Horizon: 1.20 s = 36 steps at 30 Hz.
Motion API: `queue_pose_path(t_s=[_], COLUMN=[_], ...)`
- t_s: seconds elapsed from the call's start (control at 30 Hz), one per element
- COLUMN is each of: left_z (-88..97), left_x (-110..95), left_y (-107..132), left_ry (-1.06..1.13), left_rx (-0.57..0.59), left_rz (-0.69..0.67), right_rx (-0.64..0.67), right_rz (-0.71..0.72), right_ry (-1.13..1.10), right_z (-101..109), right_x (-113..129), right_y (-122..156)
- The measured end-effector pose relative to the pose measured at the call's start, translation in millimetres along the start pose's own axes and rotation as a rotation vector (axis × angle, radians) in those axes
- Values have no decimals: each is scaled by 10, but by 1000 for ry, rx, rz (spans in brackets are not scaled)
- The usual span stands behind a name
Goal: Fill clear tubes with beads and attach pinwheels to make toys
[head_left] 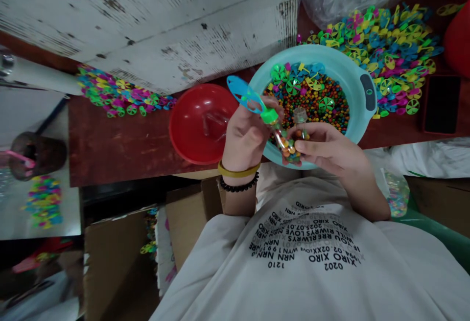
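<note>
A person's left hand (244,132) closes around the green cap (270,115) of a bottle (279,135) of colored balls, topped by one blue fan piece (240,88), as the right hand (330,149) grips a second, uncapped bottle (300,115) just beside it. Both bottles sit between the hands, over one pale-blue basin (355,81); one red bowl (191,132) stands left. The basin's near rim meets the worktop (121,140) edge; dark-red surface stretches from bowl to left edge.

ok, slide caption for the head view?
Left hand grips a green-capped bottle, right hand a clear-necked bottle, over a light-blue basin of colorful balls.
</note>
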State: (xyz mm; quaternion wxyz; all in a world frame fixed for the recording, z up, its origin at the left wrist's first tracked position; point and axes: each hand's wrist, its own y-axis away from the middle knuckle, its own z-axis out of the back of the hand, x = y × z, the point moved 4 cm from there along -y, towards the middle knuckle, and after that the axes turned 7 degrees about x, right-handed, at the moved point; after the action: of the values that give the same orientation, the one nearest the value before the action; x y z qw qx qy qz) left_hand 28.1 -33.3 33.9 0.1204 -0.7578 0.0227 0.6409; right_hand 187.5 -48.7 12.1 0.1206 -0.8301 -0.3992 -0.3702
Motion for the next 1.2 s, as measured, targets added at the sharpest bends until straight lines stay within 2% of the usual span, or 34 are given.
queue_pose_path(t_s=[0.23,0.4,0.5,0.57,0.67,0.73,0.93,1.03,1.2], left_z=[-16,15,143,249,332,333,201,180,211], left_x=[-45,-106,-148,-155,-120,-119,-150,-138,-118], left_y=[126,89,61,63,76,88,61,47,53], left_ry=[-71,-61,-63,-110,-193,-196,-53,21,62], left_rx=[-74,-114,-143,-179,-159,-167,-262,-254,-183], left_rz=[-37,-226,-329,-323,-207,-207,-380,-436,-452], right_rx=[-131,-147,-157,-145,-114,-108,-124,-100,-31], right_rz=[141,218,293,350,407,404,394,424,522], right_ry=[146,228,357,436,492,500,499,489,448], right_z=[37,80,104,105,101,108,132,135,159], right_x=[-33,12,94,140,158,138,92,92,67], right_y=[-49,-58,-32,-15,-7,-16,-28,-24,-47])
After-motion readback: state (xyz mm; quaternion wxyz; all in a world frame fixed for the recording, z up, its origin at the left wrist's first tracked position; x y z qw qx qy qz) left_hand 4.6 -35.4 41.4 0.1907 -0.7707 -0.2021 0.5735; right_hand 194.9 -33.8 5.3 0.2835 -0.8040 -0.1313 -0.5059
